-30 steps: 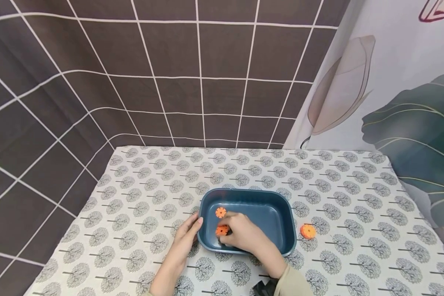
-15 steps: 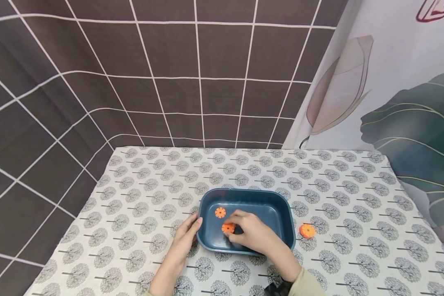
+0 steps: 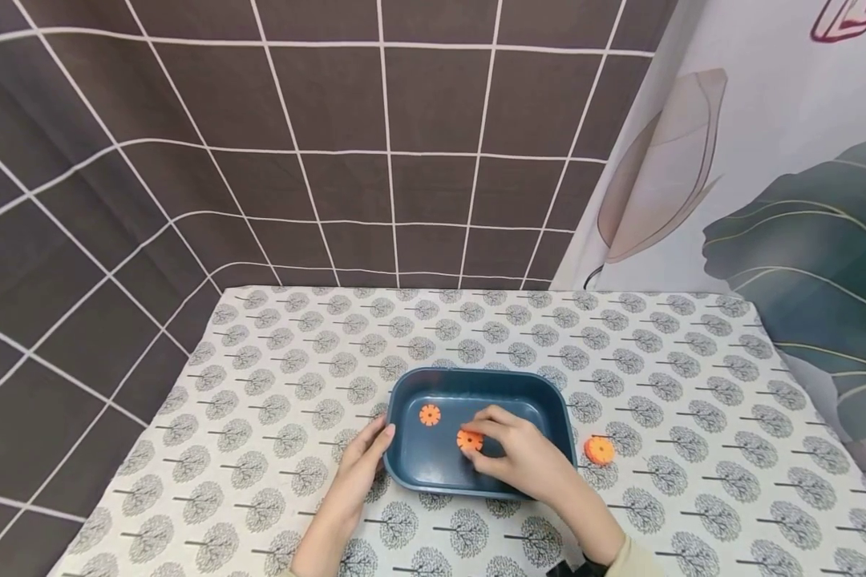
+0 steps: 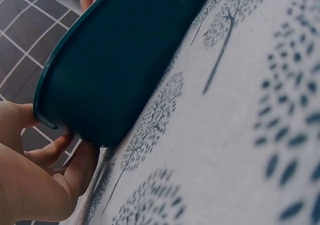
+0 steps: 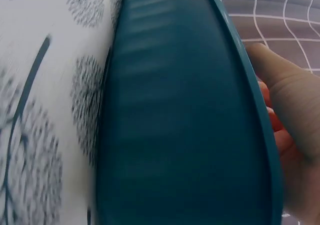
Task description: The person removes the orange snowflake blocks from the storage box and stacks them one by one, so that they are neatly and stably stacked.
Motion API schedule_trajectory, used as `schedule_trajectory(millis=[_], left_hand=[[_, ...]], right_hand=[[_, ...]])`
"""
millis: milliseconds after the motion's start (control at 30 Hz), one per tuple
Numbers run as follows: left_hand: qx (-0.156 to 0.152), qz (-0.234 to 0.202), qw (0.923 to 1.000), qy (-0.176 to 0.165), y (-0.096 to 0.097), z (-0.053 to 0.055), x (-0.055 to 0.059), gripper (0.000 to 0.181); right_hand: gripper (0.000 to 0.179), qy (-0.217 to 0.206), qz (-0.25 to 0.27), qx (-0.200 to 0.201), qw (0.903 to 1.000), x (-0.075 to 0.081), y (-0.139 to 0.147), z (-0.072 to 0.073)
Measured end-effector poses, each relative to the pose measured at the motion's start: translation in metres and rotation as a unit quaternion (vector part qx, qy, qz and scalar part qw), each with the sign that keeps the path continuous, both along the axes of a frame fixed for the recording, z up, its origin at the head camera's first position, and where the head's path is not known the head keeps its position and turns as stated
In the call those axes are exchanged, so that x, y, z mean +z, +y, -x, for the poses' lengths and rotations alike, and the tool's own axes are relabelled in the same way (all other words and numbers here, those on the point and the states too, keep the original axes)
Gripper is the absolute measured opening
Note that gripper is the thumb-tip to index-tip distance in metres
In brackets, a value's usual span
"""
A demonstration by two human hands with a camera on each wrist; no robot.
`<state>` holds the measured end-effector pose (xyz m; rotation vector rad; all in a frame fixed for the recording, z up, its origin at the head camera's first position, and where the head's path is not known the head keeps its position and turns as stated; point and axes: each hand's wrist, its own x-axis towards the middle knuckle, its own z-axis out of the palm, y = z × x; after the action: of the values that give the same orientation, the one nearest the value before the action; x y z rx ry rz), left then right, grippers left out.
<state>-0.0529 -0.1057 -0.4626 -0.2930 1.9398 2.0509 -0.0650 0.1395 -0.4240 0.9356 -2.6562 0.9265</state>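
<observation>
A dark blue plastic basin (image 3: 429, 469) stands on the table. At its left end, my left hand (image 3: 361, 465) grips the wall, thumb at the rim and bent fingers against the outside, as the left wrist view shows. Over the basin's middle, my right hand (image 3: 527, 457) pinches an orange notched disc (image 3: 469, 441), round with a small centre hole, between thumb and fingers. Another orange notched disc (image 3: 429, 414) lies flat on the basin floor toward the back left. In the right wrist view the basin wall (image 5: 185, 110) hides the fingertips and the held disc.
Outside the basin, to its right, sits a small pile of orange notched discs (image 3: 599, 450). A white cloth with a tree print (image 3: 274, 481) covers the table. Behind hangs a dark curtain (image 3: 332, 104) with white grid lines.
My right hand has drawn the pinched orange disc rightward, from the basin's left part to its middle. My left hand, the basin and the other discs have stayed in place.
</observation>
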Motion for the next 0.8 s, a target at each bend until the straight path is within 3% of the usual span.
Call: schedule_trajectory(millis=[333,800], left_hand=[[-0.002,0.007,1.0,-0.007,0.0,0.0,0.002,0.065],[-0.001,0.006,1.0,-0.004,0.001,0.0,0.002,0.071]], right_hand=[[0.029,0.034,0.014,-0.044,0.9984,-0.002,0.028,-0.005],[0.031,0.021,-0.012,-0.085,0.9961,0.007,0.055,-0.01]])
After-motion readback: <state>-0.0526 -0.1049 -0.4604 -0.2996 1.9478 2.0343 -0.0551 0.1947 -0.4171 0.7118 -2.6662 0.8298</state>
